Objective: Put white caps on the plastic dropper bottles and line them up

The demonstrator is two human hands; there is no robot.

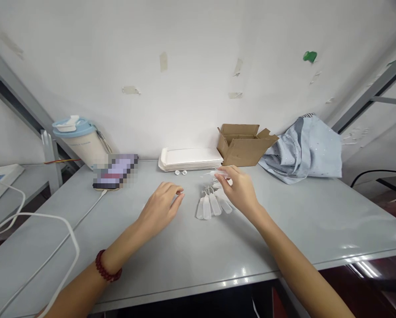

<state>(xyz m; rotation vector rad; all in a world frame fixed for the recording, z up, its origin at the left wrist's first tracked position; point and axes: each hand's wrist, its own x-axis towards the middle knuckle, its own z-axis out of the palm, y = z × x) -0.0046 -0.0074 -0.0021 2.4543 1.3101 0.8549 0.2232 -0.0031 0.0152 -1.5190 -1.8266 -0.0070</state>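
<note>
My right hand (238, 187) pinches a small translucent plastic piece (212, 173) between thumb and fingertips, above the far side of a small pile. In that pile, several frosted white plastic pieces (207, 206) lie fanned out on the grey table (184, 260), with thin loops at their upper ends. Left of the pile, my left hand (160, 205) hovers over the table with its fingers loosely bent. A small gap shows between its thumb and index finger, and I see nothing held there. A dark red bead bracelet (107, 267) is on the left wrist.
Behind the pile lie stacked white envelopes (193, 157), with two small white round pieces (180, 172) before them. An open cardboard box (246, 150) and light blue cloth (304, 150) are right. Left are a lidded cup (85, 145), a phone (116, 170) and white cable (70, 232).
</note>
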